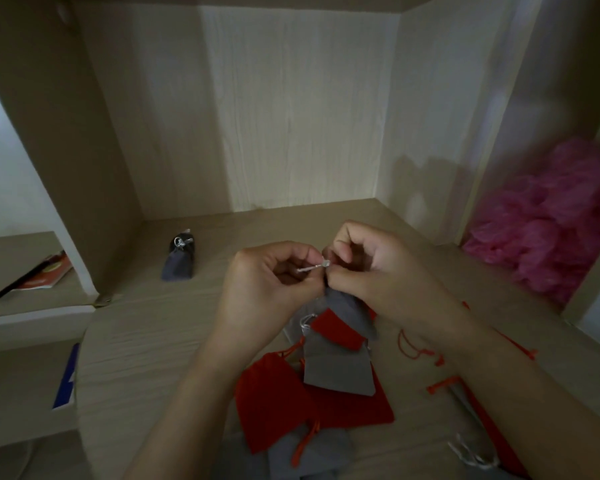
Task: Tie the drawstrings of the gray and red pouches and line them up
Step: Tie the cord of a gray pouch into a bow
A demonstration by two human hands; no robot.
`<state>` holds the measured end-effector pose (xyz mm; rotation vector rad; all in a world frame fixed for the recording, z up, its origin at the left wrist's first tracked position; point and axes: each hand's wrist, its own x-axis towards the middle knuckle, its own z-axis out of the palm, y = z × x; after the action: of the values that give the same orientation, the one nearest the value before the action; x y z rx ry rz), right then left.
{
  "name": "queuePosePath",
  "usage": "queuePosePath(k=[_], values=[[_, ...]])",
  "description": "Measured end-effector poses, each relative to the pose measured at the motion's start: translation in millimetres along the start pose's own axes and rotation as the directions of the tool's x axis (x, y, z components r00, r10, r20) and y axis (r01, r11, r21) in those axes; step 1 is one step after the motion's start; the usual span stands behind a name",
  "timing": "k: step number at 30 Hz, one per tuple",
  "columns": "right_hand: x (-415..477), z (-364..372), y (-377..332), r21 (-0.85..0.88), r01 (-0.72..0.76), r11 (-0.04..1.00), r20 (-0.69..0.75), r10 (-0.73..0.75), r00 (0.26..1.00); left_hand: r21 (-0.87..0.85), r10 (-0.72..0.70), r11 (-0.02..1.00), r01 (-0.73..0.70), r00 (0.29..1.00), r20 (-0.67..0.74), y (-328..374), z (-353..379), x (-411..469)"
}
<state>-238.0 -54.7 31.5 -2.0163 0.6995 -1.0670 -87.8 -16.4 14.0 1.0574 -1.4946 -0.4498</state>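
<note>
Left hand pinching silver drawstring, right hand pinching gray pouch neck

Silver drawstring on gray pouch, red pouches, pink plastic heap, pale woodgrain desk.

person | left grip bare | right grip bare | both forearms bare to frame edge

No text can be read. The red booklet at nine o'clock and the blue sheet at eight o'clock bear marks too blurred to tell.
</note>
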Motion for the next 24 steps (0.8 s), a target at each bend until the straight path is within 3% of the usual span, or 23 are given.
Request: queuePosePath(k=[6, 11, 13, 17, 24], values=[[-0.5, 1.9, -5.6, -0.004, -0.045, 0.999, -0.074, 0.044, 0.996, -0.031, 0.013, 0.999, -0.017, 0.993, -0.114, 3.2, 11.8, -3.9], [0.1, -13.2, -15.1, 0.353, -0.156, 0.923, 0.037, 0.152, 0.988, -0.219, 0.027, 0.975, -0.041, 0.997, -0.069, 5.4, 6.9, -3.2], [0.0, -16.6, -16.4, 0.398, -0.184, 0.899, 0.080, 0.165, 0.983, -0.283, 0.077, 0.956, -0.078, 0.997, -0.014, 6.4, 5.4, -3.7], [0.4, -17.9, -17.1, 0.283, -0.085, 0.955, 0.033, 0.079, 0.996, -0.361, 0.120, 0.927, -0.103, 0.992, 0.024, 7.0, 4.4, -3.3], [-3.1, -19.9, -26.3, 0.257, 0.086, 0.963, 0.008, -0.091, 0.996, -0.440, 0.136, 0.891, -0.109, 0.990, 0.031, 8.5, 0.9, -3.3]])
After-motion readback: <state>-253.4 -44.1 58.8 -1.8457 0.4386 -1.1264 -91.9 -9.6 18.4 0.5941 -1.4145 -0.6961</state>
